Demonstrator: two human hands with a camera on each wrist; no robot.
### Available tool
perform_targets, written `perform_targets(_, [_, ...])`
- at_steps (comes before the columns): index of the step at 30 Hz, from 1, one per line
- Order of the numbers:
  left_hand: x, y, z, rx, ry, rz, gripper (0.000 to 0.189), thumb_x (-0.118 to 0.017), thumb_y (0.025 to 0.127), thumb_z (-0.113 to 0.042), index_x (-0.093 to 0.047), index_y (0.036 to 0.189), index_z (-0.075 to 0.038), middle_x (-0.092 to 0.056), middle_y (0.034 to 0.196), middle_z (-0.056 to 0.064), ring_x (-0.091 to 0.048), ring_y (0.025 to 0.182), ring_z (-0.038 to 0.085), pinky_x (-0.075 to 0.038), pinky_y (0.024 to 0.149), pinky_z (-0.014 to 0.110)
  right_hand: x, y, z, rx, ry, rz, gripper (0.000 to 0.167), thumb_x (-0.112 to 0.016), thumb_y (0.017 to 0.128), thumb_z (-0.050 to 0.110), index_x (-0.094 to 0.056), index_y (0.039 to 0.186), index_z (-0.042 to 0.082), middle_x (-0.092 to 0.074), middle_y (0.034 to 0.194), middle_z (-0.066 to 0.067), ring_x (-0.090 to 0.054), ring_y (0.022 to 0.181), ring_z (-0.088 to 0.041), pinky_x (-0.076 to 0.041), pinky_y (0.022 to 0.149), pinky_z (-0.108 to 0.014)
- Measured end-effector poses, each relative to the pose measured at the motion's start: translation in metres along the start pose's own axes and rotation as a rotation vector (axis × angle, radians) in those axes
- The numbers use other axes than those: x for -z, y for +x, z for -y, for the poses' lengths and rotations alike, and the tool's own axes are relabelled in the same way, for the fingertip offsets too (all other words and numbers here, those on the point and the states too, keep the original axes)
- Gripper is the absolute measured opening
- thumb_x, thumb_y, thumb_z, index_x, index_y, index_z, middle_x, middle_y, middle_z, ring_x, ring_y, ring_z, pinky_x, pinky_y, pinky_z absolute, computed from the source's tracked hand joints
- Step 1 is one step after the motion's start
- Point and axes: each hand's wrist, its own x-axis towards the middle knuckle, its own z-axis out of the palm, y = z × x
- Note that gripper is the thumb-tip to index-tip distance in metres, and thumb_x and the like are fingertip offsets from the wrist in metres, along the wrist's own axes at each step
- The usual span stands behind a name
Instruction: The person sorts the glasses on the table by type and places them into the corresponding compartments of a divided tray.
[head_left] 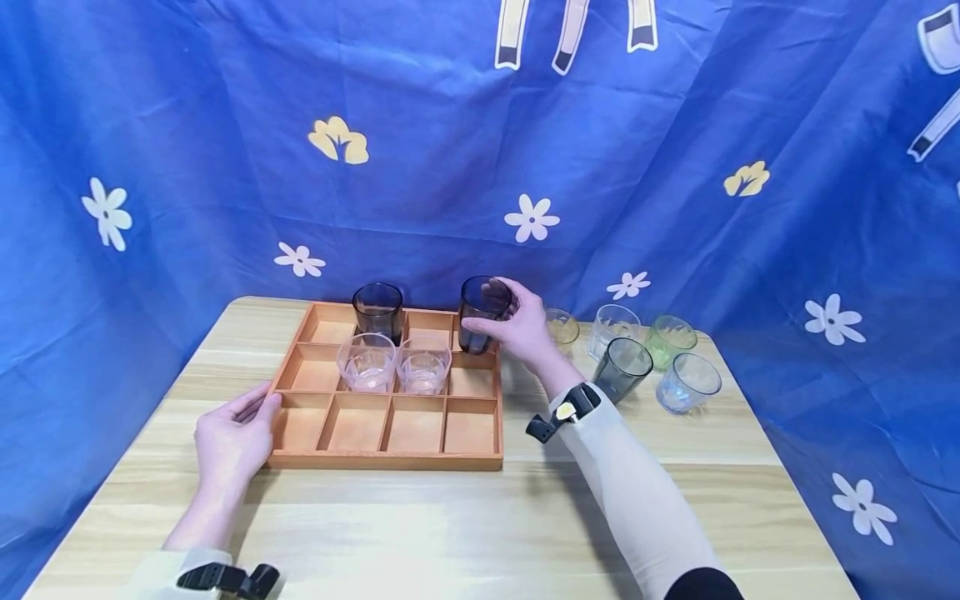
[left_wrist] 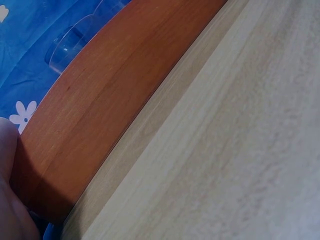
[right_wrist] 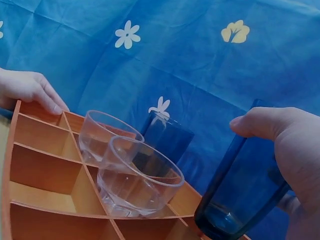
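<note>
My right hand (head_left: 517,329) grips a dark tinted glass (right_wrist: 235,195) between thumb and fingers. The glass is upright in the head view, over the back right corner compartment of a wooden divided tray (head_left: 386,461). At the tray's left side, my left hand (head_left: 234,433) holds the edge with thumb and fingers. Another dark glass (head_left: 378,310) stands in the back row, second compartment from the left. In front of it, a clear pinkish glass (head_left: 367,364) and a similar clear glass (head_left: 424,367) occupy the two middle compartments of the middle row.
Right of the tray on the wooden table (head_left: 600,500) stand a yellowish glass (head_left: 562,327), a clear glass (head_left: 615,329), a green glass (head_left: 670,342), a grey tinted glass (head_left: 622,369) and a light blue glass (head_left: 687,383). A blue patterned curtain (head_left: 435,200) hangs behind.
</note>
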Motion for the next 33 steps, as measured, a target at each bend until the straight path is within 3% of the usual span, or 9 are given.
perform_targets(4, [0.001,0.0,0.0,0.0,-0.004,-0.001,0.035,-0.073,0.102,-0.023,-0.074,0.132,-0.005,-0.069,0.125,0.018,-0.063,0.09,-0.016,-0.051,0.079,0.004,-0.009,0.01,-0.002,0.009,0.012,0.005,0.072,-0.096,0.074,-0.001,-0.063,0.138,-0.002,-0.072,0.124,-0.01,-0.066,0.12,-0.036,-0.056,0.101,-0.037])
perform_targets(7, [0.002,0.001,0.0,0.005,-0.005,-0.001,0.035,-0.073,0.102,-0.023,-0.074,0.132,-0.005,-0.069,0.125,0.018,-0.064,0.091,-0.015,-0.052,0.079,0.005,-0.015,0.016,-0.003,0.011,0.0,0.01,0.071,-0.097,0.075,0.002,-0.063,0.137,-0.002,-0.072,0.124,-0.009,-0.068,0.116,-0.029,-0.057,0.099,-0.034])
perform_targets(14, [0.002,0.0,0.0,-0.002,-0.019,-0.008,0.034,-0.075,0.101,-0.022,-0.075,0.131,-0.004,-0.069,0.124,0.018,-0.064,0.091,-0.015,-0.052,0.079,0.005,-0.029,0.03,-0.003,0.023,0.0,0.013,0.076,-0.097,0.075,0.004,-0.06,0.141,-0.005,-0.069,0.131,-0.02,-0.063,0.123,-0.044,-0.055,0.101,-0.031])
perform_targets(25, [-0.001,-0.003,-0.002,-0.012,-0.018,-0.004,0.034,-0.074,0.102,-0.02,-0.074,0.13,-0.002,-0.07,0.125,0.02,-0.064,0.091,-0.015,-0.052,0.079,0.005,-0.048,0.044,-0.016,0.02,0.042,0.078,0.074,-0.096,0.076,0.003,-0.059,0.14,-0.005,-0.066,0.134,-0.026,-0.064,0.122,-0.045,-0.057,0.1,-0.031])
perform_targets(33, [-0.001,-0.004,-0.002,-0.009,-0.005,-0.009,0.034,-0.074,0.102,-0.021,-0.075,0.13,-0.002,-0.07,0.125,0.019,-0.063,0.089,-0.016,-0.052,0.077,0.005,-0.059,0.046,-0.027,0.0,0.076,0.146,0.07,-0.094,0.079,0.003,-0.059,0.139,-0.002,-0.068,0.133,-0.021,-0.066,0.121,-0.037,-0.056,0.1,-0.03])
